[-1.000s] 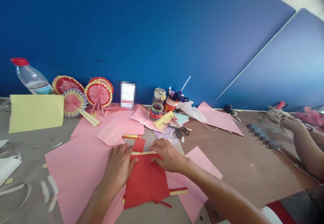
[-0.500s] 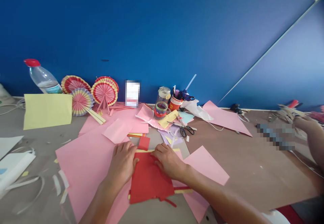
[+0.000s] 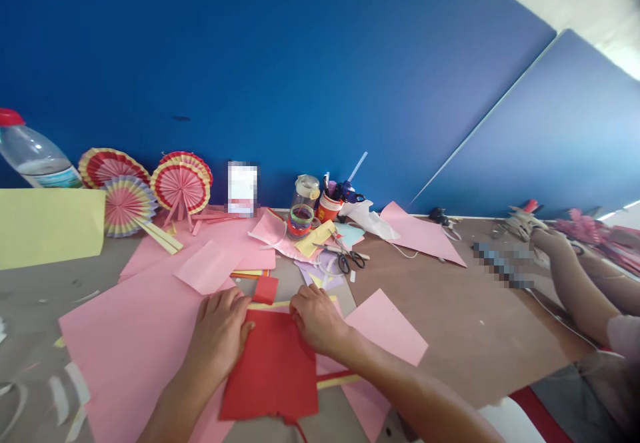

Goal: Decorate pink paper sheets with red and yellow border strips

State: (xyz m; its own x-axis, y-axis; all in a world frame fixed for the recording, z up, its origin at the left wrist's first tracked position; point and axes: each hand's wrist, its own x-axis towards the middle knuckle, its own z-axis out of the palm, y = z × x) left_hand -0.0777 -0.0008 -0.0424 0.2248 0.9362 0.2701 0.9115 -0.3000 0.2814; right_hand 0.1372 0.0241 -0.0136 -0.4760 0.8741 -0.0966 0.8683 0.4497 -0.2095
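A sheet of red paper (image 3: 276, 369) lies in front of me on top of pink and yellow paper. My left hand (image 3: 223, 326) grips its upper left edge, fingers curled and thumb at the side. With bent fingers my right hand (image 3: 316, 319) pinches the upper right corner; the fingertips are partly hidden. A narrow red strip hangs from the sheet's lower edge. Just beyond the hands lies a small red paper piece (image 3: 266, 290). Large pink sheets (image 3: 145, 336) spread beneath and left of the left hand, and another pink sheet (image 3: 387, 329) lies behind the right forearm.
Folded paper fans (image 3: 181, 186) lean at the back left beside a bottle (image 3: 37, 156) and a yellow sheet (image 3: 53, 226). Scissors (image 3: 345, 259), a jar (image 3: 304, 203) and a cup of pens (image 3: 330, 206) stand or lie ahead. Another person's arm (image 3: 570, 283) reaches in at right.
My view has turned right, so things sit further left. The red sheet's near edge comes closer to me, and my right hand has shifted to its right edge, uncovering more of it.
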